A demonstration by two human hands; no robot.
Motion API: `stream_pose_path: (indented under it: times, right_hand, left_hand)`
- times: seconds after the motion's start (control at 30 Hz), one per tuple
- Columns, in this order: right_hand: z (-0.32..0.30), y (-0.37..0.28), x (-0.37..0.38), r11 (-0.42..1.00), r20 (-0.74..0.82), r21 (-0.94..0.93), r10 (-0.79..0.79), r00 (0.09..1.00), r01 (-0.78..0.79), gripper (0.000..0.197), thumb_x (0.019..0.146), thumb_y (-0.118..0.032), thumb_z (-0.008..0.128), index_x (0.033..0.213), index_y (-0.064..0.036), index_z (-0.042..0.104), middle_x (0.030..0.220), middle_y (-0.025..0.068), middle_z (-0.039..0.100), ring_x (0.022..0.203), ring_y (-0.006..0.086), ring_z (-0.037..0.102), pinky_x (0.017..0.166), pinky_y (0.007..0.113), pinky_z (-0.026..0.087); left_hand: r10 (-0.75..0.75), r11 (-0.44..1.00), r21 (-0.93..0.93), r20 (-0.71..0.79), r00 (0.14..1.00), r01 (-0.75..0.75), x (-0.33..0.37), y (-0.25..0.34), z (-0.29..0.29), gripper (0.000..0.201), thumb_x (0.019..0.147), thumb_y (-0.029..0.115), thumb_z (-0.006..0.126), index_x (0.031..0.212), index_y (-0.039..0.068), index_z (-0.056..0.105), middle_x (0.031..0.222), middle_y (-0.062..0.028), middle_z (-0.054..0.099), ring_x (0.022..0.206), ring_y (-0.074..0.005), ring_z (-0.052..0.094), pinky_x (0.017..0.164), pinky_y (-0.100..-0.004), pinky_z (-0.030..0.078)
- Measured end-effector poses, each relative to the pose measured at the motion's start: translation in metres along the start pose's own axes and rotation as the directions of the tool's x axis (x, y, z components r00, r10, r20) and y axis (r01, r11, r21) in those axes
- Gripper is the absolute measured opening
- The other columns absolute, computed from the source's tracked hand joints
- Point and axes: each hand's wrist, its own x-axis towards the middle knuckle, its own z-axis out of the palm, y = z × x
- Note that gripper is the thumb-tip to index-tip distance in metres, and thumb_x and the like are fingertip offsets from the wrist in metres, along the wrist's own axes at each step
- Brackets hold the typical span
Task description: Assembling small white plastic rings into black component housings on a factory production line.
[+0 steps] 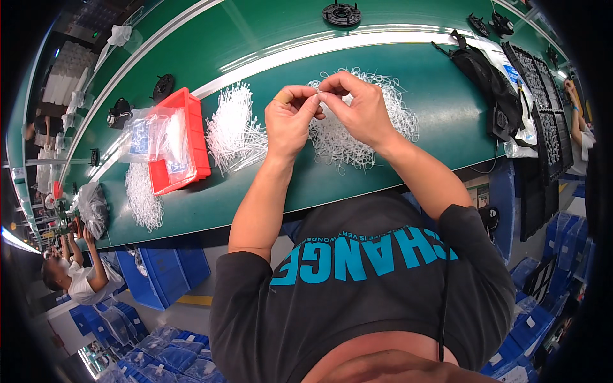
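Observation:
My left hand (294, 118) and my right hand (357, 105) meet above the table with their fingertips pinched together. Between them is a small white cable tie (318, 92), mostly covered by the fingers. Under and behind my right hand spreads a big pile of white cable ties bent into loops (386, 118). Left of my left hand lies a pile of straight white cable ties (233, 127), partly on clear plastic.
A red bin (202, 137) holding clear plastic bags stands to the left, with another white heap (143, 198) beside it. Black round parts (341, 14) sit on the green line beyond. A black bag (476, 73) and black trays (546, 115) lie right. Blue crates (163, 271) stand below; other people work at both sides.

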Motion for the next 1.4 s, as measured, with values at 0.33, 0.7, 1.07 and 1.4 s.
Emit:
stream_pose_path:
  times: [0.33, 0.7, 1.07, 1.4]
  right_hand:
    - [-0.001, 0.007, -0.002, 0.999, 0.017, 0.037, 0.009, 1.0, -0.01, 0.024, 0.082, -0.009, 0.07, 0.099, 0.0002, 0.056, 0.081, 0.0102, 0.066, 0.075, 0.0184, 0.066, 0.069, 0.031, 0.053]
    - [-0.01, 0.013, -0.003, 0.993, 0.121, 0.058, 0.098, 0.988, -0.105, 0.024, 0.083, -0.009, 0.069, 0.099, 0.0016, 0.055, 0.081, 0.0095, 0.065, 0.076, 0.0163, 0.064, 0.068, 0.03, 0.051]
    - [-0.011, 0.013, -0.009, 0.986, 0.148, 0.025, 0.158, 0.976, -0.163, 0.02, 0.084, -0.004, 0.068, 0.099, 0.0013, 0.056, 0.084, 0.007, 0.063, 0.078, 0.012, 0.062, 0.073, 0.025, 0.05]
    - [-0.029, 0.023, -0.01, 0.892, 0.223, -0.452, 0.102, 0.969, 0.01, 0.006, 0.086, -0.014, 0.066, 0.086, -0.0077, 0.064, 0.083, 0.003, 0.065, 0.073, 0.0201, 0.063, 0.105, 0.053, 0.031]
  left_hand:
    - [0.007, 1.0, 0.012, -0.009, 1.0, -0.007, 0.0, 0.002, 0.003, 0.01, 0.09, 0.003, 0.065, 0.098, -0.002, 0.063, 0.086, -0.0066, 0.066, 0.07, -0.0111, 0.064, 0.062, -0.0263, 0.057]
    - [-0.039, 0.994, 0.104, 0.099, 0.994, 0.028, 0.0, -0.001, 0.001, 0.008, 0.089, 0.003, 0.063, 0.096, -0.002, 0.064, 0.081, -0.0051, 0.066, 0.069, -0.0104, 0.063, 0.062, -0.0262, 0.056]
    - [-0.112, 0.951, 0.305, 0.168, 0.979, 0.056, 0.002, 0.004, -0.006, 0.008, 0.087, 0.003, 0.063, 0.094, -0.001, 0.065, 0.081, -0.0044, 0.066, 0.073, -0.011, 0.064, 0.064, -0.0261, 0.054]
    - [-0.009, -0.086, 0.973, -0.214, 0.977, 0.212, 0.101, 0.014, -0.102, 0.02, 0.082, 0.019, 0.069, 0.094, 0.003, 0.07, 0.102, -0.0198, 0.069, 0.096, -0.0383, 0.066, 0.082, -0.0456, 0.052]
